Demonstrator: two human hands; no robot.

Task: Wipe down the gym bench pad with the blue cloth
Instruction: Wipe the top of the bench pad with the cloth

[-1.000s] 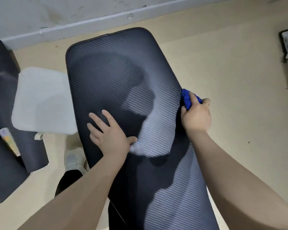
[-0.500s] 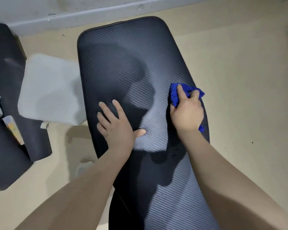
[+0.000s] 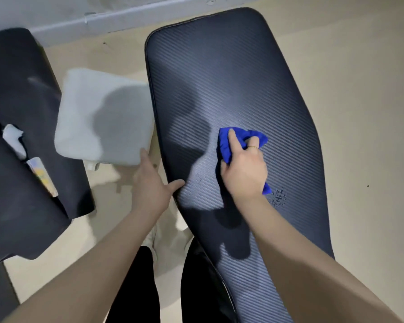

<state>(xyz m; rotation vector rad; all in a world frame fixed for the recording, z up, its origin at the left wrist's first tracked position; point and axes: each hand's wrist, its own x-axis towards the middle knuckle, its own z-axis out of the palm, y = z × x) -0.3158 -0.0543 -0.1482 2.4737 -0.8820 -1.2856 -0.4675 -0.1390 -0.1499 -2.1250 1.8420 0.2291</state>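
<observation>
The long black ribbed gym bench pad [image 3: 219, 73] runs from the near right up to the far middle. My right hand [image 3: 245, 171] presses the crumpled blue cloth [image 3: 226, 145] flat on the pad's middle, with the index finger stretched over it. A patch of small water droplets [image 3: 278, 198] lies on the pad just right of my wrist. My left hand [image 3: 149, 183] rests at the pad's left edge, thumb on the pad surface and fingers hanging past the side, holding nothing.
A white padded stool or cushion [image 3: 103, 117] stands left of the bench. Further left is another black padded seat [image 3: 21, 141] with a white rag [image 3: 13, 138] and a small colourful tube [image 3: 42, 178]. Beige floor [image 3: 359, 113] lies to the right, a grey wall base [image 3: 103, 17] beyond.
My right hand has slid the cloth from the pad's right edge leftward to its middle. My left hand has moved off the pad surface to its left edge.
</observation>
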